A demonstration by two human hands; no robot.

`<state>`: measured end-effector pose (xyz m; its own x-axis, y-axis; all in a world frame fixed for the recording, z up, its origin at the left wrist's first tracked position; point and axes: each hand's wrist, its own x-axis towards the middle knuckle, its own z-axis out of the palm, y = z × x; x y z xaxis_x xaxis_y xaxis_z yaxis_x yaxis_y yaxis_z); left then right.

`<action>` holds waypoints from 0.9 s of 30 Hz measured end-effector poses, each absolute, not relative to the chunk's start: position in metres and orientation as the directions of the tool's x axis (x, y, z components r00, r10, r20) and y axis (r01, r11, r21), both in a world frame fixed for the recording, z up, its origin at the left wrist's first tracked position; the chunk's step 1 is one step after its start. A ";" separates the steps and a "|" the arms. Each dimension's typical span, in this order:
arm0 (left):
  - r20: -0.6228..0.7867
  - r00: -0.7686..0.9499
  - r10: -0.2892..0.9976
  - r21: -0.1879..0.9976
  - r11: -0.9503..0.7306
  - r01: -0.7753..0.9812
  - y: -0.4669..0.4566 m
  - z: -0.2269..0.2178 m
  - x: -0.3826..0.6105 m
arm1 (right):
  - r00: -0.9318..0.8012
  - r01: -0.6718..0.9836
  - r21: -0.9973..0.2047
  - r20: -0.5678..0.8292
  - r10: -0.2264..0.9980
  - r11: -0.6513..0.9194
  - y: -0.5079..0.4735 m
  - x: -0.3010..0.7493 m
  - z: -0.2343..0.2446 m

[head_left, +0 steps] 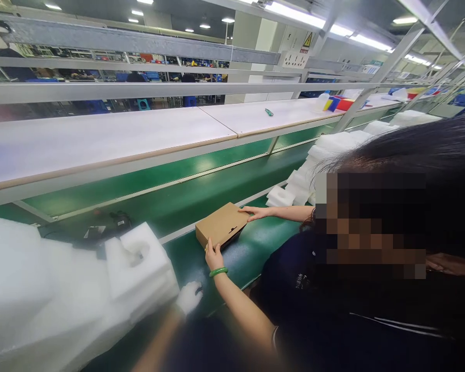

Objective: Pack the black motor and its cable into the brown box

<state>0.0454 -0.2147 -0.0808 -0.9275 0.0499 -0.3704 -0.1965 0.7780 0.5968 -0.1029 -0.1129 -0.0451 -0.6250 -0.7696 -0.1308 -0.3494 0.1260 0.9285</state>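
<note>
Left hand [189, 297], white-gloved, resting against the corner of the foam [139, 268]; fingers too blurred to tell whether spread or curled. Foam just left of the fingertips, on the green belt [186, 201]. Just beyond the fingertips, a box [220, 225], held at two edges by a co-worker's hands [214, 256]. Right hand out of sight.

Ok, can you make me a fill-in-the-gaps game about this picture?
1. The flat brown cardboard box lies on a long ____ conveyor belt.
2. The number of the co-worker's bare hands touching that box is ____.
3. The moulded foam block beside the gloved hand is ____ in colour.

Missing words: green; two; white.
</note>
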 end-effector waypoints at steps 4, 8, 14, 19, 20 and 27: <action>-0.358 -0.932 0.051 0.594 0.783 -0.185 -0.217 -0.081 0.043 | -0.677 -0.607 0.549 0.020 -0.735 0.574 -0.111 -0.105 -0.049; -0.349 -0.935 0.057 0.589 0.790 -0.171 -0.220 -0.082 0.042 | -0.768 -0.625 -0.140 -0.066 -0.637 0.768 -0.110 -0.099 -0.037; -0.352 -0.934 0.059 0.583 0.794 -0.170 -0.222 -0.079 0.043 | -0.650 -0.760 0.017 -0.027 -0.759 0.650 -0.097 -0.100 -0.030; -0.398 -0.916 0.054 0.548 0.815 -0.190 -0.224 -0.077 0.046 | -0.451 -0.827 0.276 0.192 -0.872 0.489 -0.089 -0.098 -0.050; -0.404 -0.913 0.058 0.540 0.820 -0.187 -0.224 -0.076 0.047 | -0.449 -0.813 0.292 0.237 -0.861 0.504 -0.089 -0.097 -0.055; -0.438 -0.897 0.051 0.524 0.826 -0.208 -0.233 -0.079 0.056 | -0.554 -0.684 0.270 0.413 -0.723 0.678 -0.084 -0.115 -0.069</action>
<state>0.0558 -0.2330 -0.0789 -0.8974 0.0514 -0.4382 -0.2083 0.8261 0.5236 -0.1148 -0.0835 -0.0686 -0.5542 -0.7227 0.4129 -0.6835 0.6783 0.2697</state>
